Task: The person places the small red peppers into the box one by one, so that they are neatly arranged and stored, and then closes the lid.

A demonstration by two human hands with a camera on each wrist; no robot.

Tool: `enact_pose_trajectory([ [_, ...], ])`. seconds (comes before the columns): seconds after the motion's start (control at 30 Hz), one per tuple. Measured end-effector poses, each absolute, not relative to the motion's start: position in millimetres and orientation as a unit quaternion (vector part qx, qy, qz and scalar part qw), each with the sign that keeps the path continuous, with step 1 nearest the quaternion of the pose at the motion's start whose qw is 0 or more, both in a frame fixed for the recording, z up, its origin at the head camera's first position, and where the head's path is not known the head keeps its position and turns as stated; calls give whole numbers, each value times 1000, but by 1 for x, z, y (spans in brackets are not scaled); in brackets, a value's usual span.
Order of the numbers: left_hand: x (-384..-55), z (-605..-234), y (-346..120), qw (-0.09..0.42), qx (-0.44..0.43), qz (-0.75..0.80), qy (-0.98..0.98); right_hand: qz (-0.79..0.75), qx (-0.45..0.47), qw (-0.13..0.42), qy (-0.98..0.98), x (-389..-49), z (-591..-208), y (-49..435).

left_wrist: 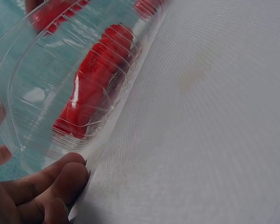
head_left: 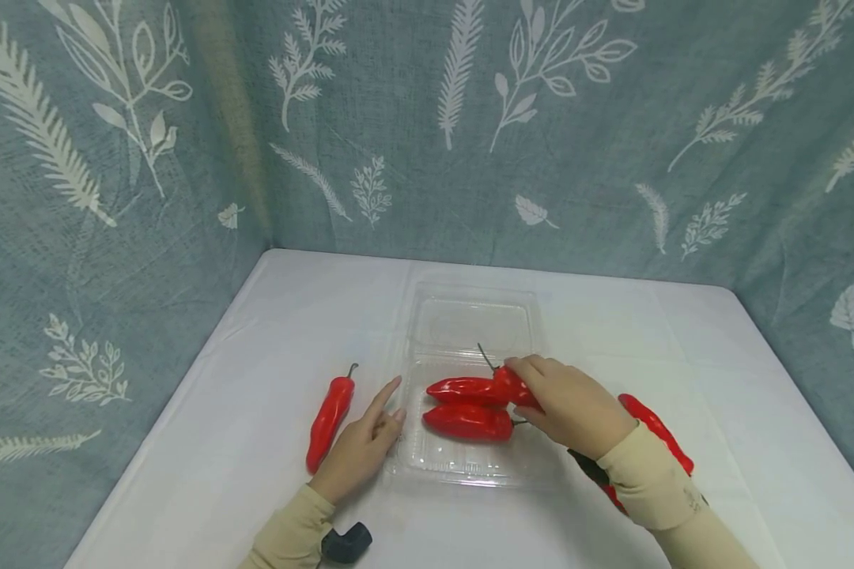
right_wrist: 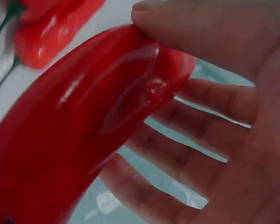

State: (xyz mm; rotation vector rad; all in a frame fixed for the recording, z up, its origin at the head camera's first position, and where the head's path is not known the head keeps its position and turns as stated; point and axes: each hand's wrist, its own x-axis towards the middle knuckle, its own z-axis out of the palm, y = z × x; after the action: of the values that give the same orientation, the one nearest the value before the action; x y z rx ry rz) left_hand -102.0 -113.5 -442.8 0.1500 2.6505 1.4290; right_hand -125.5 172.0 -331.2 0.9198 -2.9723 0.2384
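Observation:
My right hand (head_left: 576, 403) grips a glossy red pepper (head_left: 512, 387) above a clear plastic container (head_left: 470, 466). In the right wrist view, thumb and fingers pinch this pepper (right_wrist: 84, 107) near one end. Two more red peppers lie in the container, an upper one (head_left: 461, 390) and a lower one (head_left: 467, 423) with its stem pointing right. At the container's left edge is my left hand (head_left: 359, 454), index finger extended. The left wrist view shows its fingers (left_wrist: 70, 179) at the container's corner, with a pepper (left_wrist: 95, 84) visible through the ribbed wall.
Left of my left hand lies another red pepper (head_left: 330, 419). More red peppers (head_left: 658, 435) lie on the right, partly hidden by my right forearm. The container's open lid (head_left: 475, 316) extends toward the back of the white-covered table (head_left: 612, 316). A patterned blue-green curtain (head_left: 413, 182) stands behind.

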Motion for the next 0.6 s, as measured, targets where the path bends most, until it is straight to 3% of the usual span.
enact_pose_trajectory([
  [0.1,-102,-443,-114,65,49,474,877,79,310,-8,-947,-124,-336,162],
  [0.33,-102,-443,-113,67,49,471,878,62,385,7,-921,-120,-347,147],
  [0.6,-101,-442,-114,59,54,472,878,43,401,-39,-914,-117,-356,131],
])
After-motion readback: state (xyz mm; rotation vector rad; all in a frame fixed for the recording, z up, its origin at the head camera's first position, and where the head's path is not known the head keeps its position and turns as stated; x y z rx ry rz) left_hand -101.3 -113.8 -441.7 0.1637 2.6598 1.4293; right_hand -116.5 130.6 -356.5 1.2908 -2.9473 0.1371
